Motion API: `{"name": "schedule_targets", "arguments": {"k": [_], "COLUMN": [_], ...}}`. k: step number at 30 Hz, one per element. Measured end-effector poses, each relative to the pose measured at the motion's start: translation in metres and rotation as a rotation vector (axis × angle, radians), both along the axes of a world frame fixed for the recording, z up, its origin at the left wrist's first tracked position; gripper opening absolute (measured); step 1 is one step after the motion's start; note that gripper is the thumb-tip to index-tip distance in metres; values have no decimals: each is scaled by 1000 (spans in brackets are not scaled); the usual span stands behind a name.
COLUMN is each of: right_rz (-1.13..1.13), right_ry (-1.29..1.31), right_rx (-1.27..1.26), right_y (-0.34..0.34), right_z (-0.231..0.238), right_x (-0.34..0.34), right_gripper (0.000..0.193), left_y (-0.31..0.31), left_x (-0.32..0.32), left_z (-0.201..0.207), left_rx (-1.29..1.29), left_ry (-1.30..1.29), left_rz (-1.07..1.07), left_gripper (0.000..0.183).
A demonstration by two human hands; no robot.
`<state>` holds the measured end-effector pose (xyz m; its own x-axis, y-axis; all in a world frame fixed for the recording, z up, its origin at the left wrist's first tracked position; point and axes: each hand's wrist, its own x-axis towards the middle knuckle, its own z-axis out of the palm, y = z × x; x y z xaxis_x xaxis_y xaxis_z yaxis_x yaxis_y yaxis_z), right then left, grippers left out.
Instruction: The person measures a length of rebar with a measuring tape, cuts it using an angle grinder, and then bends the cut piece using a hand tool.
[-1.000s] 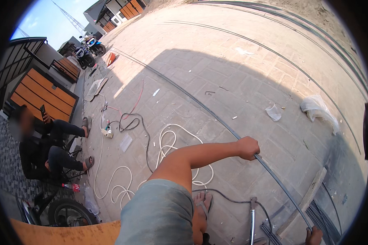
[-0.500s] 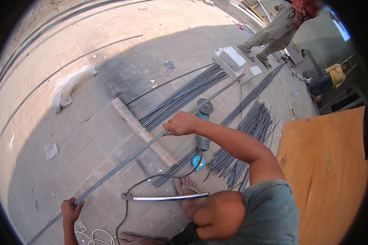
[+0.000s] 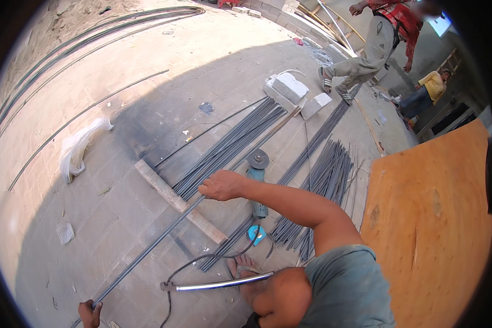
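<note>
Long thin steel bars [image 3: 148, 250] run diagonally from the lower left towards the white blocks. My right hand [image 3: 222, 185] is closed around them near the wooden beam. Farther down, at the lower left, my left hand [image 3: 89, 314] grips the same bars. An angle grinder [image 3: 257, 186] with its disc lies on the paving just right of my right hand. Below it is a teal tape measure [image 3: 256, 234]. Beyond the beam [image 3: 180, 201] lies a bundle of cut steel bars [image 3: 224, 147]. A shiny metal tube [image 3: 218, 282] rests near my foot.
White blocks [image 3: 290, 87] stand at the bars' far end. More bars [image 3: 325, 191] are piled at right, beside a plywood sheet [image 3: 426, 218]. White plastic [image 3: 79, 150] lies at left. A person in grey trousers [image 3: 366, 49] walks at the far right; another, in yellow [image 3: 433, 86], is behind.
The view has shifted, so most of the scene sits further left and my left hand is lower in the picture. Both hands keep their grip. The person in grey trousers has taken a step.
</note>
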<state>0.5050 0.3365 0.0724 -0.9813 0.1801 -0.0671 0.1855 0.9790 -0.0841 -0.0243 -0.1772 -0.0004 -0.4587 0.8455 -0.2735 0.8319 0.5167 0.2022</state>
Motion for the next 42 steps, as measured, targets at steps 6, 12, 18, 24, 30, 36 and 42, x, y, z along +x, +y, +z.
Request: {"name": "schedule_targets", "arguments": {"k": [6,12,18,24,30,36,42], "right_rz": [-39,-284,-38,-29,-141,-181,-155], "right_ry": [-95,10,118,-155,-154,-257,-149], "right_rx": [2,226,165,-142,-193,-94,-14], "right_y": [25,73,-3,-32,34,65,63], "right_z": [8,35,38,21,26,-23,-34], "right_x": [-2,20,-76,-129,-99,-72,-80], "right_gripper": [22,17,20,18,21,19,18], "left_y": [13,95,201,287,345,367,358], "left_x": [8,76,147,208,225,238,222], "left_z": [8,34,63,82,70,24,7], "left_rx": [18,187,139,148,204,322,297], "left_ry": [-19,57,20,-104,-209,-403,-521], "left_rz": [50,33,16,-62,-151,-226,-206], "left_gripper": [66,65,70,70,50,32,27]}}
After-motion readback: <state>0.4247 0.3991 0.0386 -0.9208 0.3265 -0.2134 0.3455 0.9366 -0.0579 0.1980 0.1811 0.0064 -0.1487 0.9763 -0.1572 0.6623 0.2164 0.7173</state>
